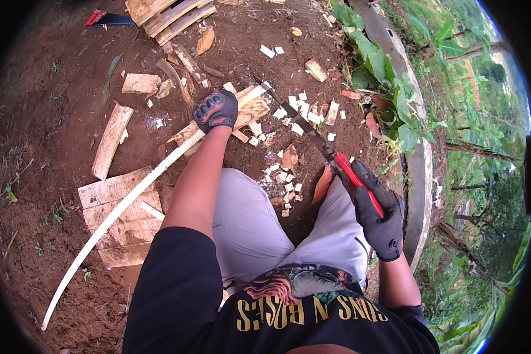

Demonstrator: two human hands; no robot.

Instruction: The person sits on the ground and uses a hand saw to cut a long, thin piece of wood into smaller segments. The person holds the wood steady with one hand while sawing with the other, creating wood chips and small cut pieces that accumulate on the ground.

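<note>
My left hand (pixel 216 111), in a black glove with red trim, is closed around a long, pale, peeled wooden strip (pixel 124 206). It presses the strip down on split wood pieces (pixel 251 112) lying on the ground. My right hand (pixel 376 206), also gloved, grips the red handle of a hand saw (pixel 318 141). The saw's dark, narrow blade slants up and left, and its front part meets the strip near the far end. Whether the teeth are cutting into it, I cannot tell. Small cut pale blocks (pixel 301 111) lie scattered beside the blade and between my legs.
Flat boards (pixel 118 218) lie at the left under the strip. Beyond them are a loose plank (pixel 112 140), stacked wood (pixel 174 20) and another red-handled saw (pixel 109 19). A concrete kerb (pixel 419 165) and leafy plants (pixel 371 56) border the right side.
</note>
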